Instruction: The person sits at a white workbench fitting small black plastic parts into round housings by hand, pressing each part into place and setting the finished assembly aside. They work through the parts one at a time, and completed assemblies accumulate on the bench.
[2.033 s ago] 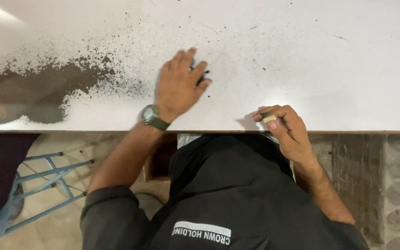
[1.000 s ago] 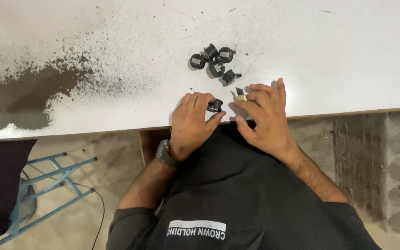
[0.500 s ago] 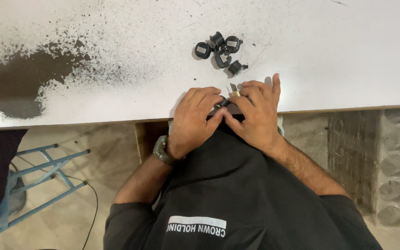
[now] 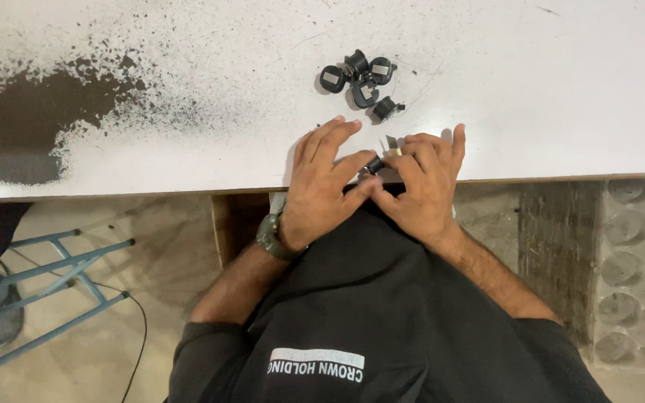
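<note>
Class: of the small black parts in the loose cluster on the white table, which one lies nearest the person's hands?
The lowest-right black part, set slightly apart below the cluster; the others sit farther up the table.

- Small black cylindrical part [image 4: 374, 163]: pinched between the fingertips of my left hand [image 4: 325, 190] and right hand [image 4: 421, 188], at the near edge of the white surface [image 4: 561, 89].
- Cluster of similar black parts [image 4: 360, 80]: loose on the surface, just beyond my hands.

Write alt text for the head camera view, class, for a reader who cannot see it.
Two bare hands meet at the near edge of a white table, the left hand and right hand together pinching a small black part. Beyond them lies a cluster of similar black parts, and dark speckled wear stains the table's left side.
</note>
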Demonstrator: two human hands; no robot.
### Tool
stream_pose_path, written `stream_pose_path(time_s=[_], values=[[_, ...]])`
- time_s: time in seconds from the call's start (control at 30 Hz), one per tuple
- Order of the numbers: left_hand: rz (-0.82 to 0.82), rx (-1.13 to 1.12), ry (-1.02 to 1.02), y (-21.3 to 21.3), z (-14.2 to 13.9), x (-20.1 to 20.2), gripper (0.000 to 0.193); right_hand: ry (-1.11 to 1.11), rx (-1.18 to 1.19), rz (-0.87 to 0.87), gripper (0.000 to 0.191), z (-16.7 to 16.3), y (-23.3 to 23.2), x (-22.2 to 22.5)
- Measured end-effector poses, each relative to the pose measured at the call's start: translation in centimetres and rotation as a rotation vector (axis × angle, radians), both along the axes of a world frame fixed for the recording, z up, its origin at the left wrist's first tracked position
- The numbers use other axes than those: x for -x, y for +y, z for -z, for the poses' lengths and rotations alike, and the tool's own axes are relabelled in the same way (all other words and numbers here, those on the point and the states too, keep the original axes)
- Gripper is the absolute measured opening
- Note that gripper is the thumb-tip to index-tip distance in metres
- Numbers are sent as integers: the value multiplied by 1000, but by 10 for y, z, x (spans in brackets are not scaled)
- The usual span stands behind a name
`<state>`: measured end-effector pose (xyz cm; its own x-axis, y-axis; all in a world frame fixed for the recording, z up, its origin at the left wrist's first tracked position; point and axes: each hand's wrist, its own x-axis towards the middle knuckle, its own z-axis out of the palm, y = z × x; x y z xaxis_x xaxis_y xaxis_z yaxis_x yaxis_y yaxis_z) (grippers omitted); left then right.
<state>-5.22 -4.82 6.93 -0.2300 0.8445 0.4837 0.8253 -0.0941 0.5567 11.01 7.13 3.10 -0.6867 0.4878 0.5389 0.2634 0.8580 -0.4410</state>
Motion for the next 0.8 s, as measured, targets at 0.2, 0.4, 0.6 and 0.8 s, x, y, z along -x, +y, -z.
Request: stream_pose_path(time_s=[0.2, 0.4, 0.6, 0.8], values=[[-7, 9, 27, -10, 16, 2, 19, -8, 26, 18, 37, -2, 0, 0], [-54, 60, 72, -28, 11, 8, 21, 6, 48, -1, 36, -1, 5, -2], [-84, -22, 126, -15, 6, -4, 30, 160, 30, -83, 23, 2, 1, -17], [-163, 31, 115, -9, 19, -9, 17, 153, 117, -192, 30, 10, -5, -12]])
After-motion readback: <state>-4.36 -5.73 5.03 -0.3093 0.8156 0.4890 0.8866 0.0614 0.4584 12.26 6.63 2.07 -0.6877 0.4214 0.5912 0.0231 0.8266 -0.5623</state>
